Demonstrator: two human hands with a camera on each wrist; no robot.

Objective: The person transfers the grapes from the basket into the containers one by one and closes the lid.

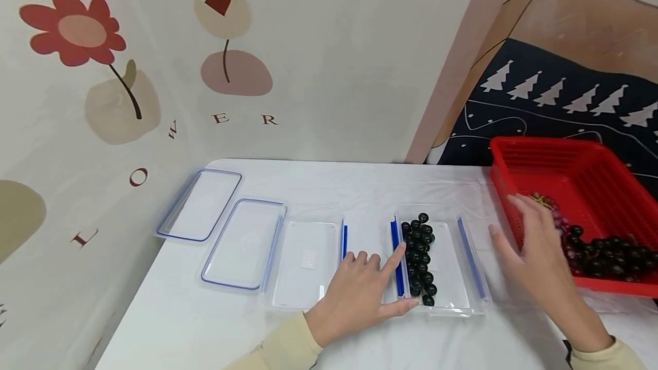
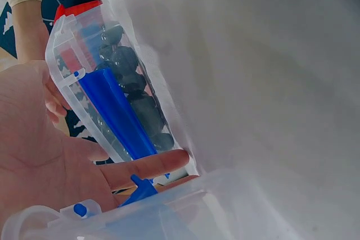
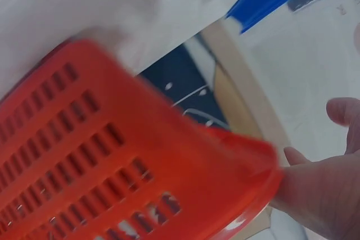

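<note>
A bunch of dark grapes lies along the left side of a clear plastic container with blue side latches. My left hand is at that container's left wall, index finger and thumb spread along it and nothing gripped. In the left wrist view, the grapes show through the wall behind a hanging blue latch. My right hand, fingers spread and holding nothing, hovers by the left rim of a red basket. Inside that basket are more dark grapes and some reddish grapes, partly hidden by the hand.
Left of my left hand stands a second clear container with a blue latch. Two clear lids with blue seals, one nearer and one farther back, lie at the table's left. A printed wall cloth rises behind the table.
</note>
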